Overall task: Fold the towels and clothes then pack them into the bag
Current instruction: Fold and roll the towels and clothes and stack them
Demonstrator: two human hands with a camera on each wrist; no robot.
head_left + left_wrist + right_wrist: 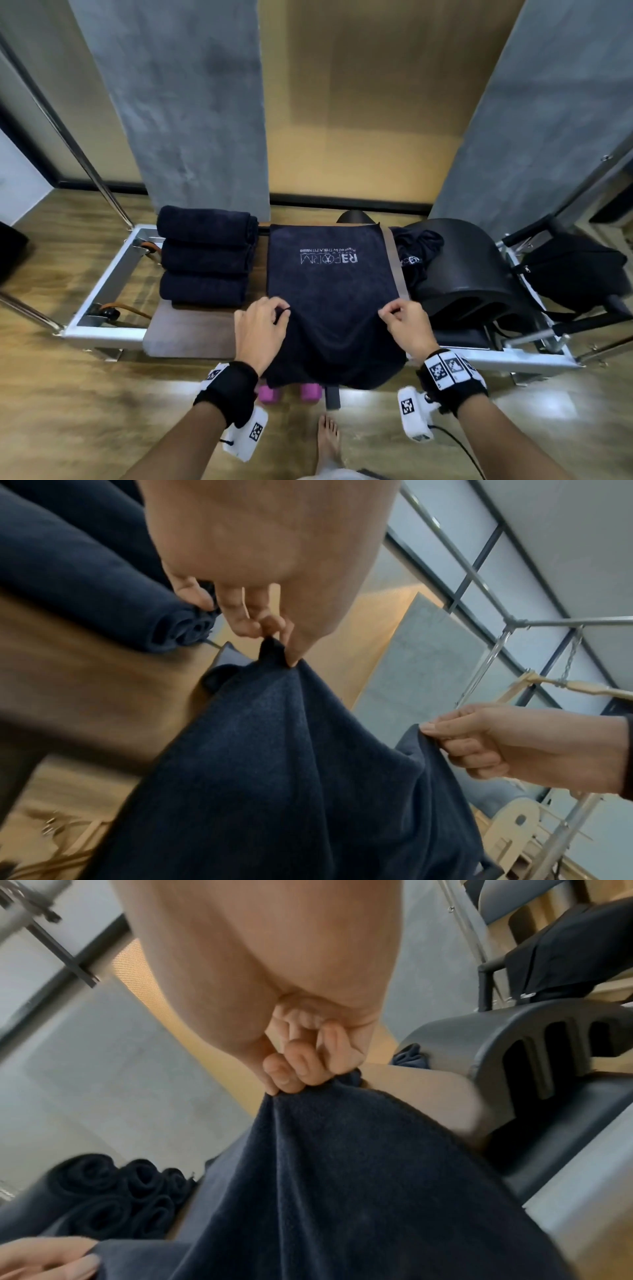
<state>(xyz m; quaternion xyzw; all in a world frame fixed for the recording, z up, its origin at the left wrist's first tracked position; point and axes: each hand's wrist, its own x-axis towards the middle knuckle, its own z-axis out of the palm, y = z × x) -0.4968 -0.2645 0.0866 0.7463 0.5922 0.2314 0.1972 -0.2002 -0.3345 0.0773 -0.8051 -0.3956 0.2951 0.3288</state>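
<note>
Dark navy towel (329, 291) lies flat on worktop (191, 330), near edge draped over front. Left hand (262, 330) grip pinches towel's left edge; right hand (406, 325) grip pinches right edge. Rolled towels (205, 260) stacked left; black bag (575, 274) far right.

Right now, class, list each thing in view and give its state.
Logo towel: spread flat, near end lifted.
Left hand: pinches the towel.
Right hand: pinches the towel.
Rolled towels: rolled, side by side.
Dark garment: crumpled, unfolded.
Black bag: hanging on frame.
</note>
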